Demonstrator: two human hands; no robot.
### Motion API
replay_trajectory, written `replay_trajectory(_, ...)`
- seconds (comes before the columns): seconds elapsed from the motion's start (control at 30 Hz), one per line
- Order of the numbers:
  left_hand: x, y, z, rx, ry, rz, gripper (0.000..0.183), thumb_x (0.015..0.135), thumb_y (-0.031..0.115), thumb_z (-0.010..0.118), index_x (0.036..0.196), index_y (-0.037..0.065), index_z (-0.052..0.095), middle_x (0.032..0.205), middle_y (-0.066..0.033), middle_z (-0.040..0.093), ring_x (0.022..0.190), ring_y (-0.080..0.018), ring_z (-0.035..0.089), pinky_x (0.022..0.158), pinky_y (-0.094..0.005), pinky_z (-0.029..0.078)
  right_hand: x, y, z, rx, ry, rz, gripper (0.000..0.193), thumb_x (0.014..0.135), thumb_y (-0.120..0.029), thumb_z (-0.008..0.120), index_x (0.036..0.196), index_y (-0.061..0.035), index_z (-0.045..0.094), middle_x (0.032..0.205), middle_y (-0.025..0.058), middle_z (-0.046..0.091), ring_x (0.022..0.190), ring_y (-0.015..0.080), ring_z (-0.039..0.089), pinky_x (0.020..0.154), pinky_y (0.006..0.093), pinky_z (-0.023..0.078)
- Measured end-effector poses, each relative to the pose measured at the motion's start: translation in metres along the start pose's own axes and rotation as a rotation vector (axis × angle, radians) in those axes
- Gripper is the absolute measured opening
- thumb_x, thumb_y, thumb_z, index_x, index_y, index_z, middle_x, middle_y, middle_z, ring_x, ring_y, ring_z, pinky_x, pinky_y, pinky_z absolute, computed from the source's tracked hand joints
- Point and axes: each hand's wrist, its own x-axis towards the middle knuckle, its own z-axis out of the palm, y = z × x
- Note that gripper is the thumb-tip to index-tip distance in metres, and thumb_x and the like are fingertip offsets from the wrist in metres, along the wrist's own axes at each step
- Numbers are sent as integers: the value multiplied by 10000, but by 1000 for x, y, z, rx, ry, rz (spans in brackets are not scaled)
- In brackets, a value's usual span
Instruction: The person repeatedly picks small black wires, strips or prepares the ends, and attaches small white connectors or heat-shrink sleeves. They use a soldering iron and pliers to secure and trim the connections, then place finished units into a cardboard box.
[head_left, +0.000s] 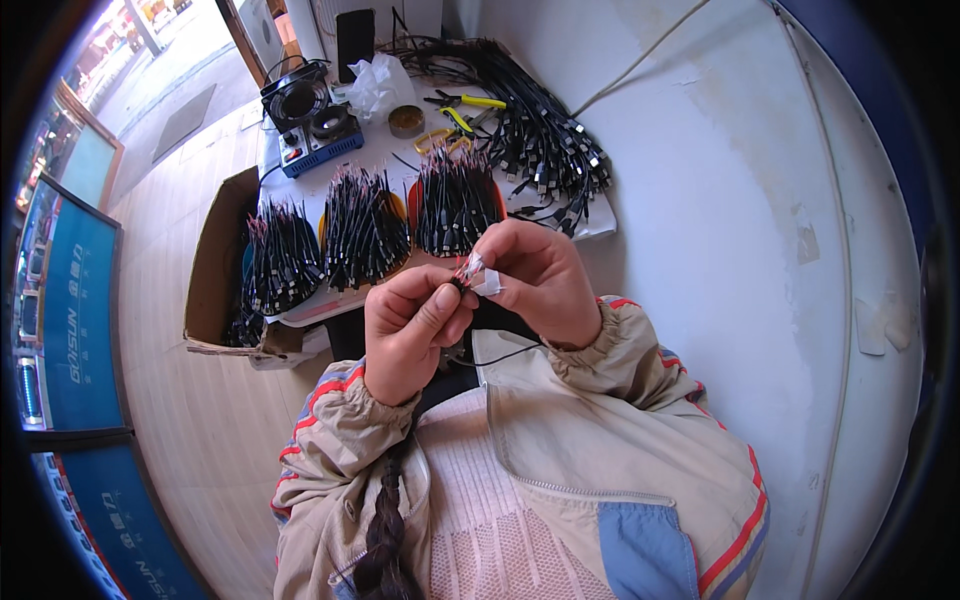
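In front of my chest, my left hand point(418, 318) pinches the black end of a thin cable point(510, 354) between thumb and forefinger. Fine red and pale wires stick up from that end. My right hand point(540, 280) meets it from the other side, thumb and forefinger closed on the wire tips. White tape point(488, 283) shows at the right thumb. The rest of the cable hangs below my hands and curves to the right. Just beyond them stand bundles of black cables with pinkish wire ends, the nearest in a red container point(499, 198).
On the white table are another cable bundle in a yellow container point(402, 208), a blue soldering station point(322, 152), a round tin point(406, 121), yellow-handled pliers point(482, 101) and a heap of USB cables point(545, 140). A cardboard box point(215, 265) stands left. The wall point(720, 300) bounds the right side.
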Motion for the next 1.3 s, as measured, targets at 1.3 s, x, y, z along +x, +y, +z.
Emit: replay_trajectory(1.3, 5, -5, -19, 168, 28, -254, 180, 954, 58, 573, 1075, -58, 638, 766, -69, 646, 577, -23, 465, 488, -157, 317, -6, 32, -15, 184, 119, 373, 260, 927, -156, 576, 1123, -63, 432, 938, 19, 527, 703, 100, 578, 643, 225, 529)
